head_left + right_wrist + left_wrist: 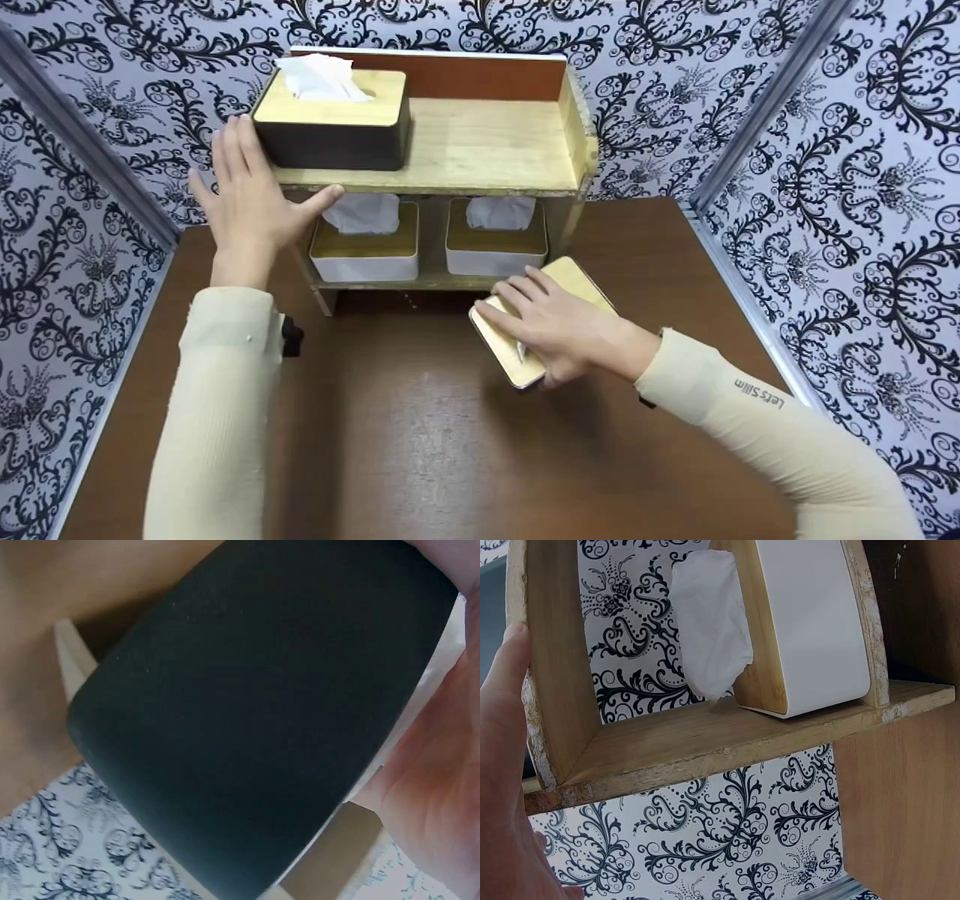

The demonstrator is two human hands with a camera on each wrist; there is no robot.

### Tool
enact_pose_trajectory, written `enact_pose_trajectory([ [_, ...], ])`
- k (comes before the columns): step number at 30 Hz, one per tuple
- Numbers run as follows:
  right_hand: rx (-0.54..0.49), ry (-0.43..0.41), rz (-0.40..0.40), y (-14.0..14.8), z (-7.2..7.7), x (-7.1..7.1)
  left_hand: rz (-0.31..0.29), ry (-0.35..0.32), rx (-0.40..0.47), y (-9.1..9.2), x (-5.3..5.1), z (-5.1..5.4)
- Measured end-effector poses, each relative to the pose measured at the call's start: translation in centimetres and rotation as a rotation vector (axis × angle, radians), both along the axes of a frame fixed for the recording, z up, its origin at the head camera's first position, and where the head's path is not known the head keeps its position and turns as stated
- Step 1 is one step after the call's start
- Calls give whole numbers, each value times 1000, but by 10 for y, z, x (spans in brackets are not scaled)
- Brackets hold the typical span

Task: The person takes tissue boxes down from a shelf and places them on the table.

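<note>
My left hand (251, 191) is spread at the left end of a small wooden shelf (495, 142). Its fingertips lie by the side of a black tissue box (330, 146) on the top board, and the thumb extends along that board's front edge. In the left wrist view the thumb touches the shelf's wood. My right hand (555, 326) grips a second black tissue box (255, 705) with a light wooden lid, tilted in front of the shelf's right side. The palm covers part of that lid, with a bit of white tissue showing beneath.
Two white tissue boxes, a left one (365, 268) and a right one (496, 262), stand on the lower board with tissues sticking up. The shelf stands at the back of a brown table (420, 450). Patterned panels (847, 187) with metal strips enclose the table.
</note>
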State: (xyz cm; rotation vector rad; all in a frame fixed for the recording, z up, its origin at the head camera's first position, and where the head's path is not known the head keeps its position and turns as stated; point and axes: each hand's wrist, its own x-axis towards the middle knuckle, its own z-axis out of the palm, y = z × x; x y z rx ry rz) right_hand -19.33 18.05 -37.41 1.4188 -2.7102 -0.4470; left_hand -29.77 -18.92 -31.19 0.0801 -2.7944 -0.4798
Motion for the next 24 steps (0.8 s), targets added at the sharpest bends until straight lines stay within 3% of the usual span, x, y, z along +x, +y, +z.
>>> enact_pose_trajectory([
  [7, 13, -29, -35, 23, -26, -4, 1, -1, -2, 1, 0, -2],
  [24, 14, -97, -149, 89, -71, -13, 1, -14, 3, 1, 1, 2],
])
